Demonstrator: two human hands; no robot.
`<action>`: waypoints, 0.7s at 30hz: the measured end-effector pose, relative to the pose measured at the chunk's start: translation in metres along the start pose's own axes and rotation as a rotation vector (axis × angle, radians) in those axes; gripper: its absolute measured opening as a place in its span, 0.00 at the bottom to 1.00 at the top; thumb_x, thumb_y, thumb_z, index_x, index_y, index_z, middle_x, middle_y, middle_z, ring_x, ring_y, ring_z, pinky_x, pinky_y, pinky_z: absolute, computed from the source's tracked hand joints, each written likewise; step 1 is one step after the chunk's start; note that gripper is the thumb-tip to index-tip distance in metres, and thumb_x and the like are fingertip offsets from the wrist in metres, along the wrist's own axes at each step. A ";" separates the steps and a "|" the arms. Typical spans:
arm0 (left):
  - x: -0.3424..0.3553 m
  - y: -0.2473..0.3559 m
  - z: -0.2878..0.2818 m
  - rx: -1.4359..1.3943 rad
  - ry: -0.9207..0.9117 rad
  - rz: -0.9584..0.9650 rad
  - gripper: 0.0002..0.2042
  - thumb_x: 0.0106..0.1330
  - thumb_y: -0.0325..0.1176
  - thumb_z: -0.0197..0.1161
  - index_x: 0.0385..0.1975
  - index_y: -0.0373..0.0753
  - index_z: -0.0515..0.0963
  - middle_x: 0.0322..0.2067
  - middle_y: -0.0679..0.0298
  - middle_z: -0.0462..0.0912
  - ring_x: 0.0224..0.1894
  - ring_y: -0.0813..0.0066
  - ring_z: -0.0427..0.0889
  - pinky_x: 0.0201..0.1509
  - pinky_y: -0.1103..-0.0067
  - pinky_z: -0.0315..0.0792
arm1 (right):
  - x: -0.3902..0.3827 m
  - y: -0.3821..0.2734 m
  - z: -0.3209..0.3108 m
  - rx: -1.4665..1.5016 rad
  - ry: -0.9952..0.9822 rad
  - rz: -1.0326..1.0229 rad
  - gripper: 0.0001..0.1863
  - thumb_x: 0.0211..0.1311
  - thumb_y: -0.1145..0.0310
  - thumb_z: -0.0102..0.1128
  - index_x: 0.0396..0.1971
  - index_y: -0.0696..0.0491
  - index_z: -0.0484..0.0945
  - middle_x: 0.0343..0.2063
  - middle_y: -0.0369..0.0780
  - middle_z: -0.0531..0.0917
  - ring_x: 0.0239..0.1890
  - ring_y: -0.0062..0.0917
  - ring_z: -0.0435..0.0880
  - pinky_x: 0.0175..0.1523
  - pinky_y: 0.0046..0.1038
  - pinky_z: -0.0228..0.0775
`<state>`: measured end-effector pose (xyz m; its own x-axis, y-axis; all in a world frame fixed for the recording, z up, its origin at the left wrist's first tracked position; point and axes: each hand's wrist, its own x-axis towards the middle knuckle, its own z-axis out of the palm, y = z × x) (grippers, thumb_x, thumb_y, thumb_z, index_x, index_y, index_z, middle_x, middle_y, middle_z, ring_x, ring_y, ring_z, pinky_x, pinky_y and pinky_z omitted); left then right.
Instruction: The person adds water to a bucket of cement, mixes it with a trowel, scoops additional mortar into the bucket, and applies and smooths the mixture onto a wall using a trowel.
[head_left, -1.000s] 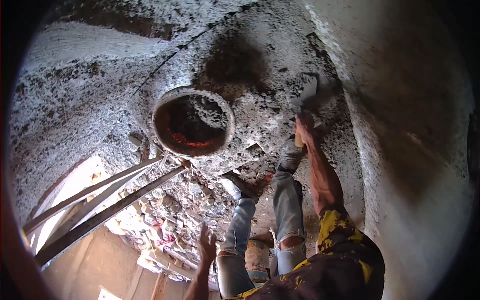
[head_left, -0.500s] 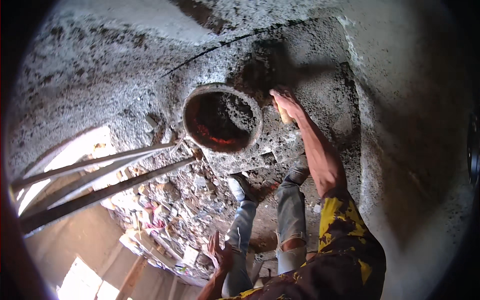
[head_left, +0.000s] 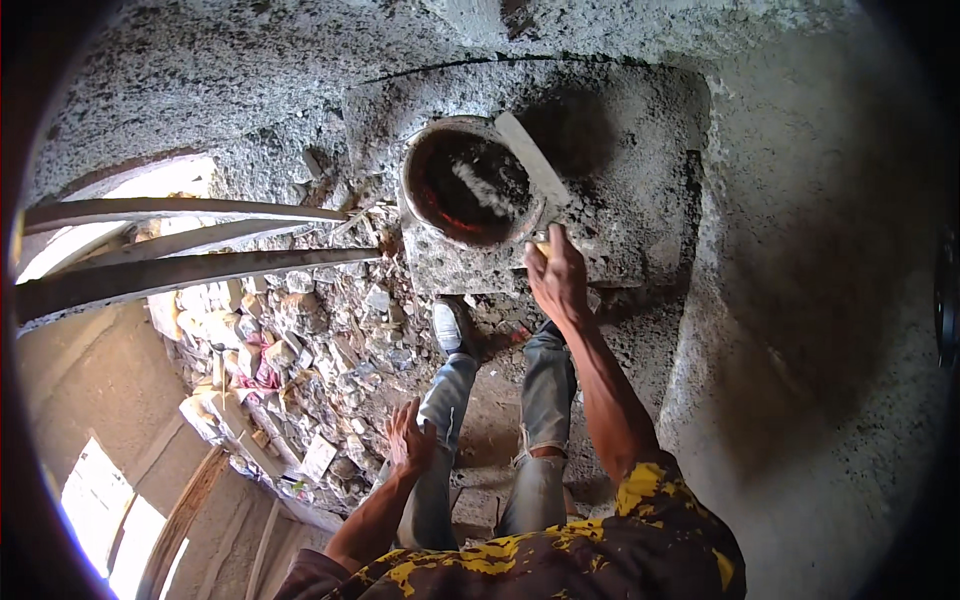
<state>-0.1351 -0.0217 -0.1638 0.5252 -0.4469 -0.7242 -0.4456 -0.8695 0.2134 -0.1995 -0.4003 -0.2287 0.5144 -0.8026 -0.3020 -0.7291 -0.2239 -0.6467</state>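
Head view: I see the right hand (head_left: pixel 558 275), fingers curled around the yellowish handle (head_left: pixel 543 248) of a flat-bladed trowel (head_left: pixel 533 158). The blade lies beyond those fingers, its long axis slanting up and left across the right side of the round opening's rim (head_left: pixel 409 185); contact I can't tell. The left hand (head_left: pixel 411 440), farther off, hangs near the jeans (head_left: pixel 450 390), fingers spread, apparently holding nothing.

Before you lies a rough grey surface (head_left: pixel 640 150), with a round rim (head_left: pixel 455 122) set in its left part; dark grit (head_left: pixel 655 205) is scattered across it; your trowel (head_left: pixel 532 158) slants its blade over the rim's right edge; on the floor (head_left: pixel 490 390), broken rubble (head_left: pixel 300 315) and a reddish cloth (head_left: pixel 262 370) lie left of your left shoe (head_left: pixel 449 328).
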 end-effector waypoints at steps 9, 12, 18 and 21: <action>-0.015 -0.039 -0.027 -0.007 0.054 -0.133 0.26 0.54 0.37 0.57 0.55 0.41 0.66 0.54 0.53 0.69 0.60 0.51 0.62 0.63 0.55 0.50 | 0.004 -0.029 0.063 -0.578 -0.522 -0.523 0.12 0.56 0.65 0.53 0.35 0.58 0.72 0.26 0.46 0.79 0.31 0.39 0.80 0.34 0.35 0.73; 0.014 0.004 0.003 -0.063 0.044 0.116 0.26 0.52 0.36 0.57 0.55 0.40 0.66 0.53 0.51 0.69 0.58 0.51 0.63 0.64 0.57 0.50 | 0.117 0.115 0.096 -0.774 -0.745 -0.237 0.13 0.51 0.63 0.52 0.29 0.54 0.81 0.32 0.44 0.82 0.39 0.34 0.81 0.40 0.37 0.73; -0.024 -0.063 -0.022 -0.097 0.004 -0.051 0.27 0.56 0.40 0.54 0.56 0.38 0.65 0.50 0.48 0.70 0.56 0.49 0.65 0.59 0.59 0.58 | 0.051 -0.124 0.047 -0.273 -0.235 0.134 0.23 0.63 0.51 0.41 0.45 0.53 0.74 0.37 0.45 0.81 0.38 0.40 0.80 0.41 0.39 0.72; -0.008 -0.084 -0.027 -0.109 -0.165 0.021 0.26 0.59 0.43 0.51 0.56 0.37 0.64 0.53 0.46 0.67 0.54 0.47 0.67 0.56 0.60 0.62 | -0.046 -0.118 -0.016 0.037 0.014 -0.066 0.21 0.62 0.60 0.48 0.50 0.56 0.68 0.33 0.49 0.77 0.34 0.43 0.77 0.36 0.38 0.70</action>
<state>-0.0824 0.0497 -0.1580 0.3870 -0.4326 -0.8143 -0.3695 -0.8819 0.2929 -0.1446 -0.3455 -0.1275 0.5547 -0.7942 -0.2481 -0.6762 -0.2565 -0.6907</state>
